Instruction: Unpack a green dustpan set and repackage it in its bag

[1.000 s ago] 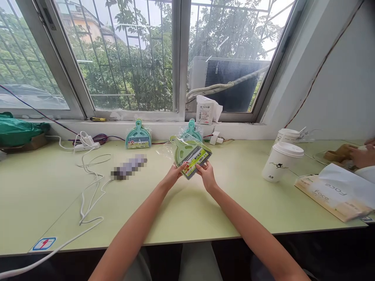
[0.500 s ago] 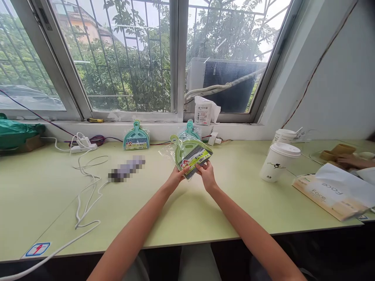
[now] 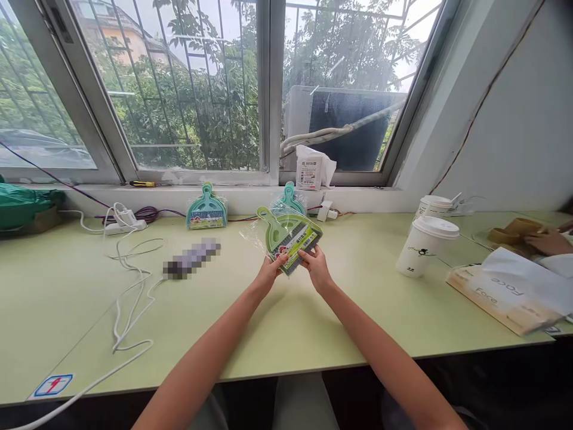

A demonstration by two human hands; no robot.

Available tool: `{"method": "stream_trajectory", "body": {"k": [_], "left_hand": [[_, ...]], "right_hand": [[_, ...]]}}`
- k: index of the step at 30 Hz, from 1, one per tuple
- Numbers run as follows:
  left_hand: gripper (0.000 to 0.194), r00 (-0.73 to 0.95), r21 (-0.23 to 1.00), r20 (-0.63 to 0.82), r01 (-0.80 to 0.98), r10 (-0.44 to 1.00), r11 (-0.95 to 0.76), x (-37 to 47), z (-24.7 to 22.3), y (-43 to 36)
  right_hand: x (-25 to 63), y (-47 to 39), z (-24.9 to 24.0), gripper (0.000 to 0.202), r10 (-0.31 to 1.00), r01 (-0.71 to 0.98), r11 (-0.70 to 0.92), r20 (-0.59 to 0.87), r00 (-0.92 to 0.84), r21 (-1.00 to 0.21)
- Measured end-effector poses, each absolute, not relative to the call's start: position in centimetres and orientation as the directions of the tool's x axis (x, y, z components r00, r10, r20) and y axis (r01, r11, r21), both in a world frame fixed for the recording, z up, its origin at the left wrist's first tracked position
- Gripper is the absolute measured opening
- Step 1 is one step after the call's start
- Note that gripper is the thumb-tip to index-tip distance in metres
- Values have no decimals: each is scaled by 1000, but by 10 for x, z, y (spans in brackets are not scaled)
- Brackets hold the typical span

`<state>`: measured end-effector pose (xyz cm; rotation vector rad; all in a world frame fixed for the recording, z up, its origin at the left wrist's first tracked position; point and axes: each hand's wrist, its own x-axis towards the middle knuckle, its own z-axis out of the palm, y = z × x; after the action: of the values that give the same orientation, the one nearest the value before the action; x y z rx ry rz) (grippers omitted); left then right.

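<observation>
Both my hands hold a green dustpan and brush set in clear plastic wrap, tilted, with its handle pointing up and left. My left hand grips the lower left edge, thumb on the front. On the lower right edge, my right hand pinches it the same way. A dark-bristled brush and a bright label face me. Behind it a blue-green dustpan set leans on the sill wall, partly hidden. Another blue-green dustpan set leans there farther left.
White paper cups and a tissue pack stand at the right; another person's hand is beyond. White cables, a power strip and a pixelated object lie left. A screwdriver and a white package sit on the sill.
The held green dustpan set has turned slightly, so its label faces me a little more. Both hands keep their grip. The view has shifted slightly.
</observation>
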<state>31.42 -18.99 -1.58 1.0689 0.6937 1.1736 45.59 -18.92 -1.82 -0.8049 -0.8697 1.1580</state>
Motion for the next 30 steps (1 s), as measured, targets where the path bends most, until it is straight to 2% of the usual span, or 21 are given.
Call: {"method": "stream_trajectory", "body": {"k": [5,10,11,15,18,24,27,30], "left_hand": [[56,293,924,99,-381,951,21,315,-20,-189],[55,592,927,29,-317,806,199,320,-30,-192],[55,609,924,29,-318,792,211,320,-30,-191],[54,398,875,153,-480,904,63,317,-24,-185],[55,278,861,194,-508,941,-27,313,-18,-182],[53,198,918,55,-395,979,29,312,-27,-181],[49,123,929,11,-369,992,35,309,-28,-176],[46,65,912,-27,-407,997,52,296,-24,-168]], "right_hand": [[455,-190,-19,46,967,-424,239,174,186,-874],[452,-193,-17,45,946,-413,304,220,238,-859],[451,-193,-16,45,945,-418,310,227,236,-854],[450,-193,-16,48,951,-462,297,218,218,-836],[450,-192,-20,49,962,-469,260,186,200,-844],[453,-183,-29,49,971,-403,210,143,190,-891],[460,-175,-30,41,992,-341,115,91,87,-933],[474,-171,-26,27,998,-100,39,44,-53,-994]]}}
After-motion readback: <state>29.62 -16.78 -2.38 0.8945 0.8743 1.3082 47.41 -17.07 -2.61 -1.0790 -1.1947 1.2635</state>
